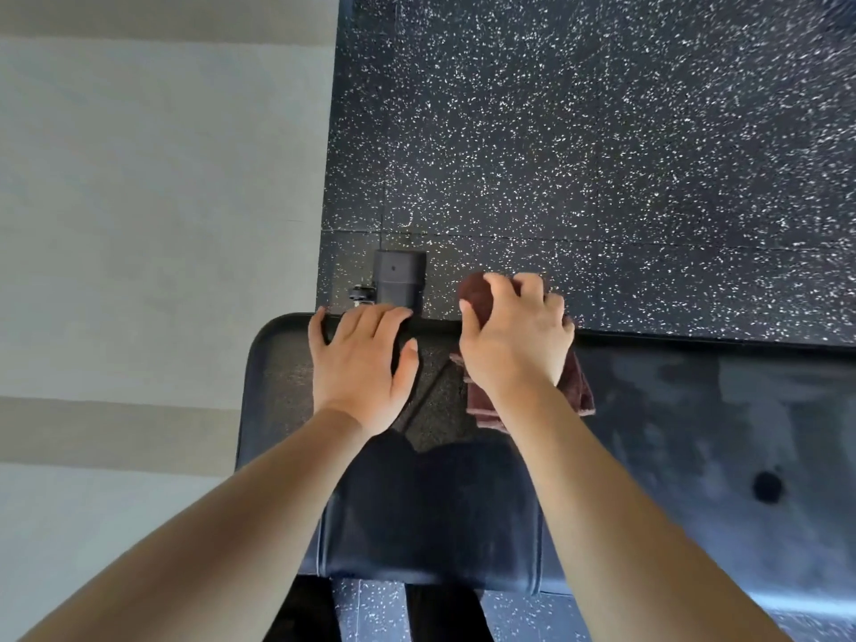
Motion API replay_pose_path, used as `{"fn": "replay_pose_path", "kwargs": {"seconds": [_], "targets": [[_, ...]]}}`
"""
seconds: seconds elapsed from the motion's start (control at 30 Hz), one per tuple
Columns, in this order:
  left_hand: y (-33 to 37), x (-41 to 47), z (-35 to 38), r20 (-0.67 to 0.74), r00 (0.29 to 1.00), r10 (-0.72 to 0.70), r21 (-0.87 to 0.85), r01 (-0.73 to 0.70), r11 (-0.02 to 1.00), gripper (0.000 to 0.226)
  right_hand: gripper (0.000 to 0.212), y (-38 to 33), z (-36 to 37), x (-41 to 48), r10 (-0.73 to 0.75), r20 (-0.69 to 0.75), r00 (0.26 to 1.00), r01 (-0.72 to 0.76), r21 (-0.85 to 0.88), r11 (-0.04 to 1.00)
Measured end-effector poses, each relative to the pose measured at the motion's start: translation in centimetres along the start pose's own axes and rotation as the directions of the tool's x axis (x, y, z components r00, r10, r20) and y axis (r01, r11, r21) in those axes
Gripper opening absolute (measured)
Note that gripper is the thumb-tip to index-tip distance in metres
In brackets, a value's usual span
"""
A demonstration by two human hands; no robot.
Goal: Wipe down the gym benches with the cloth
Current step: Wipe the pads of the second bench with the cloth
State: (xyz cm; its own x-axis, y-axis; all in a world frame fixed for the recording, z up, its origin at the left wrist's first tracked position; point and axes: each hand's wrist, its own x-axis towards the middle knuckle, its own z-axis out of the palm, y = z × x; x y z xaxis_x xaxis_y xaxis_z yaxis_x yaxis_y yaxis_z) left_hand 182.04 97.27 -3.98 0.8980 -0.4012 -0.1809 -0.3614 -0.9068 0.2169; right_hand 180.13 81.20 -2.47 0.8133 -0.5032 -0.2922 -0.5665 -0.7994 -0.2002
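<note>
Left hand [361, 363] lies flat on bench [695, 433]; right hand [519, 340] grips cloth [477, 294].

A dark maroon cloth [477, 296] is seen at centre frame on a black bench [695, 433]. Black flooring [602, 132] flecked with white fills the upper right; pale grey flooring [162, 178] the left.

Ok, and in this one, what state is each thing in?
cloth: bunched, pressed on the far edge of the bench.
bench: pad streaky to the right of the cloth, possibly damp.
left hand: open, fingers spread, resting on the bench.
right hand: gripping the cloth.
</note>
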Motion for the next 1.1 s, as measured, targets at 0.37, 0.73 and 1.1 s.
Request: {"fn": "replay_pose_path", "kwargs": {"seconds": [0.37, 0.73, 1.1], "targets": [[0.4, 0.2, -0.4, 0.026, 1.000, -0.012, 0.017, 0.012, 1.000, 0.039, 0.053, 3.0, 0.2, -5.6, -0.073, -0.180, 0.981, 0.082, 0.044, 0.996], [0.3, 0.1, -0.3, 0.014, 1.000, 0.016, 0.027, -0.016, 1.000, 0.042, 0.057, 3.6, 0.4, -8.2, -0.030, -0.158, 0.987, 0.041, 0.070, 0.997], [5.3, -5.4, 1.4, 0.005, 0.988, 0.156, -0.073, -0.155, 0.985, 0.050, 0.051, 8.5, 1.6, -16.4, -0.024, -0.246, 0.969, 0.042, 0.067, 0.997]]}}
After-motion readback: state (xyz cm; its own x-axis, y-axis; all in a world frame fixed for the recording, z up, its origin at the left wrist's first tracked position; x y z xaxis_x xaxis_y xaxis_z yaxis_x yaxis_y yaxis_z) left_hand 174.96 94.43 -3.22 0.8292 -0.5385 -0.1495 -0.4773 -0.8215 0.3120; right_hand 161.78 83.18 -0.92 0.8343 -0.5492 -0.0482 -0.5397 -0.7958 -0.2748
